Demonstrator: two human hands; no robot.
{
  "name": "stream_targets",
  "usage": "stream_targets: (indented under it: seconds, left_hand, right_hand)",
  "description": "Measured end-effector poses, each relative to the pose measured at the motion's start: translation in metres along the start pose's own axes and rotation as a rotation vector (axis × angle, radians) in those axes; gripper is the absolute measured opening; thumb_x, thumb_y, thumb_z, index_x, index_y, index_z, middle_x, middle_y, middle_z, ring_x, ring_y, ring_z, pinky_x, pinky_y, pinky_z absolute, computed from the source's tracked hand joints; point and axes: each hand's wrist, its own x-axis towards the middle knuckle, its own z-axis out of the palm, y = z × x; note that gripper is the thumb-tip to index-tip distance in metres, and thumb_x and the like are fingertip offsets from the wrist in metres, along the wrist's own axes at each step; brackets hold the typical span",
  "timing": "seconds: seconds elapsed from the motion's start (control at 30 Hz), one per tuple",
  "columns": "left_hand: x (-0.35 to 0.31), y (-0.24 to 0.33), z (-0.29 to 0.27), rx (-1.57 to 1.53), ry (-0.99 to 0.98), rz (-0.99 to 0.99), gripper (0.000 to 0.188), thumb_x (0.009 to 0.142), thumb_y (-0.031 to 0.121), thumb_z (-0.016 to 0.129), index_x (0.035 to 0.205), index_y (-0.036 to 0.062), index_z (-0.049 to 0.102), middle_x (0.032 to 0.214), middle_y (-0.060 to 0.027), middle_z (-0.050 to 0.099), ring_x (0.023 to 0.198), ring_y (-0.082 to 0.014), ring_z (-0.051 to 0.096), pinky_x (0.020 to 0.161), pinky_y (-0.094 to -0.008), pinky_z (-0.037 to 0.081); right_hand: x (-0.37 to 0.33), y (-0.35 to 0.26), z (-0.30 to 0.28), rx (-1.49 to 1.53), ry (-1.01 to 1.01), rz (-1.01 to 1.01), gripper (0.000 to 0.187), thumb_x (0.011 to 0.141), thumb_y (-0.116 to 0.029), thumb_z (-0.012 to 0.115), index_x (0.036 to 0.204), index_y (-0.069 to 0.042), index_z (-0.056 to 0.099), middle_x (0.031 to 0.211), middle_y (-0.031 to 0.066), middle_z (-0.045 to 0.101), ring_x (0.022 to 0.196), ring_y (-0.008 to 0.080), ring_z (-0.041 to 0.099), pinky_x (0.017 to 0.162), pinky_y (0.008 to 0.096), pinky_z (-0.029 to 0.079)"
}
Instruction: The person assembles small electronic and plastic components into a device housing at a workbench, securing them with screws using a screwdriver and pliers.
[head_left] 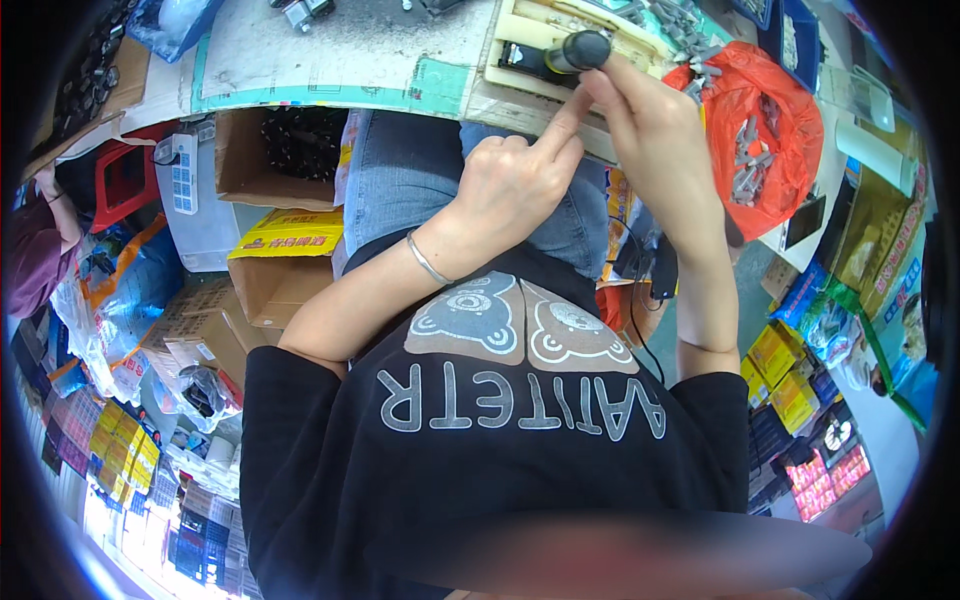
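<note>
Beyond my lap, on the workbench, a cream fixture block (640,40) carries a black rectangular part (522,60) in its slot. A handle with a round black end and a yellowish-green body (580,52) stands over that slot; its lower end is hidden. My right hand (655,125) closes thumb and fingers at the side of this handle. My left hand (515,185), with a silver bangle on the wrist, has its index finger stretched to the block's near edge, close to my right thumb. Its other fingers are curled, and anything under them is hidden.
To the right hangs a red plastic bag (800,110) holding grey parts. More grey parts (680,35) lie behind the block. A blue bin (800,45) stands at the far right. Below the bench are open cardboard boxes (235,165). Another person's arm (60,205) shows far left.
</note>
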Motion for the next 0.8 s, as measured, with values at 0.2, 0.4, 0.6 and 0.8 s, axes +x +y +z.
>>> stream_targets:
  seconds: [0.2,0.4,0.6,0.8]
  left_hand:
    - [-0.004,-0.001,0.003,0.02,-0.035,-0.003,0.007,0.069,0.014,0.057,0.072,0.0078,0.058,0.123,-0.0083,0.057,0.043,-0.0111,0.054,0.044,-0.0251,0.044]
    - [-0.002,-0.002,0.002,-0.016,0.006,-0.003,0.007,0.068,0.014,0.058,0.07,0.0081,0.059,0.109,-0.0064,0.06,0.046,-0.0117,0.056,0.044,-0.0261,0.044]
    - [0.005,-0.007,-0.005,-0.12,-0.001,-0.01,0.004,0.066,0.007,0.058,0.069,0.0059,0.056,0.117,-0.0086,0.06,0.047,-0.0135,0.056,0.046,-0.0272,0.045]
    - [0.014,-0.01,-0.016,-0.099,-0.038,0.064,0.008,0.066,0.001,0.058,0.07,0.0043,0.053,0.127,-0.0109,0.055,0.048,-0.0144,0.056,0.048,-0.0276,0.047]
  right_hand:
    - [0.003,-0.016,0.012,-0.063,-0.036,-0.135,0.023,0.089,-0.021,0.058,0.105,-0.006,0.062,0.075,0.0136,0.062,0.065,0.0303,0.062,0.054,0.039,0.047]
    - [0.029,-0.02,0.009,0.136,0.091,-0.124,0.024,0.089,-0.023,0.057,0.107,-0.008,0.059,0.072,0.0136,0.063,0.067,0.0316,0.063,0.056,0.038,0.049]
    - [0.025,-0.001,0.006,0.225,0.122,0.058,0.022,0.096,-0.023,0.05,0.093,-0.003,0.059,0.067,0.0079,0.056,0.063,0.0124,0.055,0.057,0.0294,0.043]
    - [-0.03,0.113,-0.047,0.218,0.6,0.518,0.048,0.085,-0.013,0.058,0.124,0.002,0.033,0.096,0.0142,0.06,0.077,0.0141,0.055,0.07,0.0252,0.044]
